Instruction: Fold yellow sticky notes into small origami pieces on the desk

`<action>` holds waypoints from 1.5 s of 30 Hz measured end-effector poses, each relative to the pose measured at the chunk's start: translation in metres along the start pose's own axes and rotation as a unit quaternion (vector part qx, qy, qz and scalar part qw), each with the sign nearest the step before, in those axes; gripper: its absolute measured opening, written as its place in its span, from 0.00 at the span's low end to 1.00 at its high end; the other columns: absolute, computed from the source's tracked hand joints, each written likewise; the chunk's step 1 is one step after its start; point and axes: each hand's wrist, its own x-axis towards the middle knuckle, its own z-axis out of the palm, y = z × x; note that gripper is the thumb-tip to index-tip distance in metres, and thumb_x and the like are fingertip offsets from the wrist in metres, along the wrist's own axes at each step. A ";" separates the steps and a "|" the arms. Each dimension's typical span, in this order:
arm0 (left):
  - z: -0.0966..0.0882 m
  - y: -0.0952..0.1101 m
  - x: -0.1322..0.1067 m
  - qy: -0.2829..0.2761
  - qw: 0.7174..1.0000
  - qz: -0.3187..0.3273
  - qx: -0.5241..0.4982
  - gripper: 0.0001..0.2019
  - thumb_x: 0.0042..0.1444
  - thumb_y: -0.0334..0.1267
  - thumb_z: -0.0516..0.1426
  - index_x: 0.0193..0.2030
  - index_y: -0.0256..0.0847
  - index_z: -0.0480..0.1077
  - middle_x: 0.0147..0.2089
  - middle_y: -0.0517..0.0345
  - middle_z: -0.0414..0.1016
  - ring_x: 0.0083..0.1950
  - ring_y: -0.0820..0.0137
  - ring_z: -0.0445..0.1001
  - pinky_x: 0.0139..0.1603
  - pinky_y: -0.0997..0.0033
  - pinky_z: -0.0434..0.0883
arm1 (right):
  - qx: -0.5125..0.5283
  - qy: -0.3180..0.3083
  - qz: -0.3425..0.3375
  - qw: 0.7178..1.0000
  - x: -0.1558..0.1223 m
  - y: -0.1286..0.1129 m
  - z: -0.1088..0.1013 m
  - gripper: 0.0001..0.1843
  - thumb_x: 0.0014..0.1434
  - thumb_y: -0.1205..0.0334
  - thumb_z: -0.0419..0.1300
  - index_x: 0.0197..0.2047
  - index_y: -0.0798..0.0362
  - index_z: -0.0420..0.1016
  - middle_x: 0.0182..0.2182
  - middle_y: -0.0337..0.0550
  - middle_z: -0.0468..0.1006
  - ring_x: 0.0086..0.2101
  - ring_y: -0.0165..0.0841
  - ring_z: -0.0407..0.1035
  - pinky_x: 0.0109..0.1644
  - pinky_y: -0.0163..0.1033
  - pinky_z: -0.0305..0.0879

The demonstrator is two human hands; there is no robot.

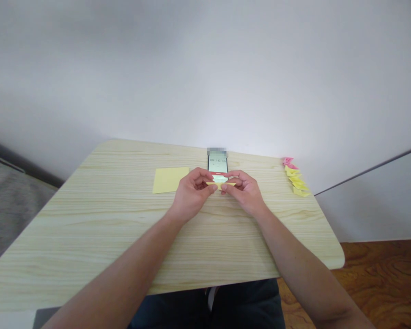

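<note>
Between my two hands is a small folded piece of yellow paper (219, 185), raised a little in front of the phone. My left hand (192, 189) pinches its left part with the thumb in front and fingers behind. On the other side, my right hand (244, 188) pinches the right part in the same way. A phone (218, 161) with a timer on its screen stands behind the paper, its lower part partly hidden by my hands. Left of my left hand lies a flat stack or sheet of yellow paper (169, 179).
Along the right edge of the wooden table (116, 219) sits a row of folded yellow paper pieces (296, 180) with a pink folded piece (289, 162) at the back end. A white wall (198, 82) rises behind the table. Something grey (44, 316) shows at bottom left.
</note>
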 end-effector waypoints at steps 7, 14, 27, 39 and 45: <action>-0.002 -0.001 0.001 0.013 1.000 0.000 -0.003 0.13 0.51 0.37 0.68 0.40 0.40 0.70 0.32 0.61 0.75 0.31 0.73 0.72 0.32 0.73 0.66 | -0.077 -0.052 0.022 0.995 -0.001 -0.002 -0.003 0.16 0.58 0.47 0.69 0.35 0.53 0.82 0.27 0.39 0.78 0.26 0.28 0.66 0.29 0.34 0.59; -0.002 -0.001 0.001 0.006 1.000 0.002 -0.015 0.12 0.53 0.36 0.67 0.41 0.40 0.70 0.33 0.61 0.76 0.31 0.74 0.71 0.33 0.73 0.66 | -0.090 -0.063 0.009 0.994 -0.001 -0.005 -0.004 0.16 0.59 0.48 0.68 0.32 0.54 0.80 0.27 0.40 0.79 0.28 0.30 0.68 0.33 0.35 0.61; -0.005 0.001 0.002 -0.001 0.998 -0.032 0.046 0.14 0.54 0.45 0.67 0.41 0.39 0.74 0.34 0.58 0.77 0.33 0.71 0.72 0.34 0.72 0.66 | -0.107 -0.064 -0.007 0.992 -0.002 -0.007 -0.007 0.17 0.62 0.47 0.65 0.33 0.53 0.83 0.29 0.41 0.82 0.30 0.31 0.71 0.37 0.35 0.64; -0.005 0.000 0.001 -0.047 0.993 0.001 0.110 0.13 0.61 0.48 0.61 0.39 0.39 0.75 0.31 0.60 0.74 0.33 0.70 0.68 0.36 0.71 0.64 | -0.065 -0.044 -0.022 0.997 0.001 -0.004 -0.006 0.16 0.62 0.48 0.65 0.32 0.52 0.83 0.28 0.42 0.81 0.31 0.33 0.74 0.40 0.38 0.68; -0.004 0.005 0.001 -0.031 0.993 -0.012 0.116 0.13 0.61 0.48 0.61 0.36 0.39 0.74 0.31 0.61 0.73 0.33 0.71 0.68 0.37 0.71 0.63 | -0.074 -0.030 -0.024 0.997 0.002 -0.001 -0.008 0.15 0.62 0.50 0.66 0.32 0.52 0.83 0.29 0.42 0.81 0.32 0.33 0.73 0.39 0.38 0.67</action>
